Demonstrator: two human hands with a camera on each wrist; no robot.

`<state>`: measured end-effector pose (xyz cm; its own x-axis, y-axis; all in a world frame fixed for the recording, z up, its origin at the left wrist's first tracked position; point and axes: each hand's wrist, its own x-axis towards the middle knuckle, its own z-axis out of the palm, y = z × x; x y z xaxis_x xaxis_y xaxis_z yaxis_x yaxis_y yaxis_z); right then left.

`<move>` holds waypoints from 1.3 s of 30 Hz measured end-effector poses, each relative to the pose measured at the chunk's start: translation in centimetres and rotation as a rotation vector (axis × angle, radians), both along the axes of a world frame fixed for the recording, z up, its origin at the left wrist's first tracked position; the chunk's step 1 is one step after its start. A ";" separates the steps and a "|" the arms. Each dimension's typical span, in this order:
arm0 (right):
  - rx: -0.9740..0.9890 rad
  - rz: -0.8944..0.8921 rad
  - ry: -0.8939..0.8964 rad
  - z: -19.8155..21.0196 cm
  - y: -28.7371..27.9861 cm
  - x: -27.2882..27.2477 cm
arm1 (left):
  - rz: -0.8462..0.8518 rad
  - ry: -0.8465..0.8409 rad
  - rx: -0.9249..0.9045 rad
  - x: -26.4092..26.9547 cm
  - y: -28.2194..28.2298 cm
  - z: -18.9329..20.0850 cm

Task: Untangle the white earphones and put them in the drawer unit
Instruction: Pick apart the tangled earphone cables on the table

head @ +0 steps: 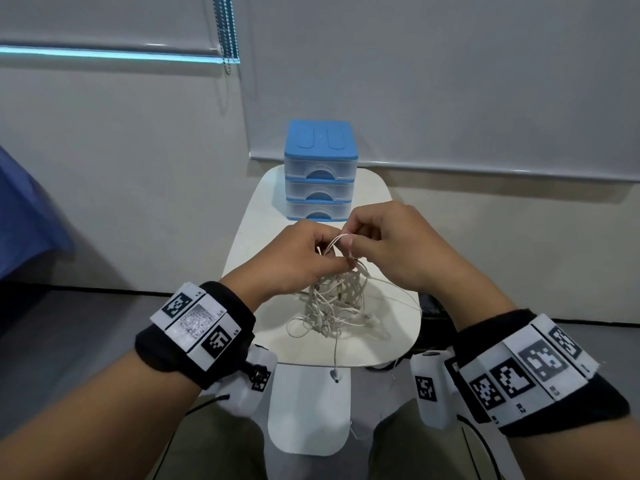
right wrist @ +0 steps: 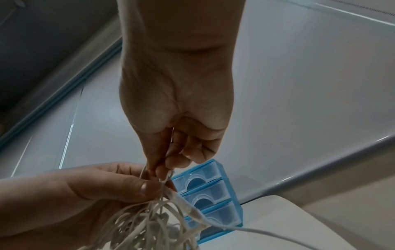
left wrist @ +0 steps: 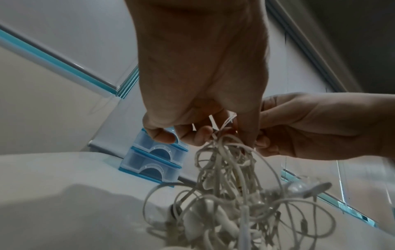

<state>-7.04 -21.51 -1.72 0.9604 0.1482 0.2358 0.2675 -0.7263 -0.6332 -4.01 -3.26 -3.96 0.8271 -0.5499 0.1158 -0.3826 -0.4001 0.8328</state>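
Both hands meet above the middle of the small white table (head: 388, 344), working at the top of a tangled bundle of white earphones (head: 337, 303). The left hand (head: 294, 261) has its fingers (left wrist: 198, 137) curled and pinching cord loops near the top of the bundle, and the right hand (head: 391, 247) pinches a thin loop between thumb and forefinger just beside it — the two hands nearly touching. The rest of the tangle hangs down from the fingers and spreads on the table; one cord trails over the near edge, ending in an earbud (head: 335, 374) that dangles below it. The blue-topped drawer unit (head: 320, 171) stands at the far end of the table, just behind the hands — its three clear drawers all closed.
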 end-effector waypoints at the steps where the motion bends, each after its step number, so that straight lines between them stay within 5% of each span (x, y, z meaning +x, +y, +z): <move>1: -0.010 -0.006 0.001 0.0 0.0 0.0 | 0.002 0.006 0.001 -0.1 0.0 0.0; 11: 0.047 0.037 0.183 -0.1 0.1 0.0 | -0.012 0.062 0.048 0.0 0.5 0.2; 20: 0.102 0.115 0.244 -0.2 0.3 -0.4 | 0.165 -0.040 0.140 -0.2 -0.4 -0.2; 28: 0.294 0.270 0.213 -0.2 0.3 -0.2 | 0.090 -0.027 0.023 -0.1 0.0 0.2; 34: -0.013 -0.139 -0.109 -0.8 1.0 0.3 | 0.229 -0.031 0.092 0.3 0.0 0.2; 39: -0.005 -0.152 -0.138 -0.1 1.4 0.5 | 0.275 -0.038 0.059 0.3 -0.3 0.5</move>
<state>-6.55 -20.08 -1.79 0.9306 0.0058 0.3660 0.2384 -0.7682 -0.5941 -3.69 -3.59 -3.50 0.9420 -0.3121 0.1238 -0.2831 -0.5403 0.7924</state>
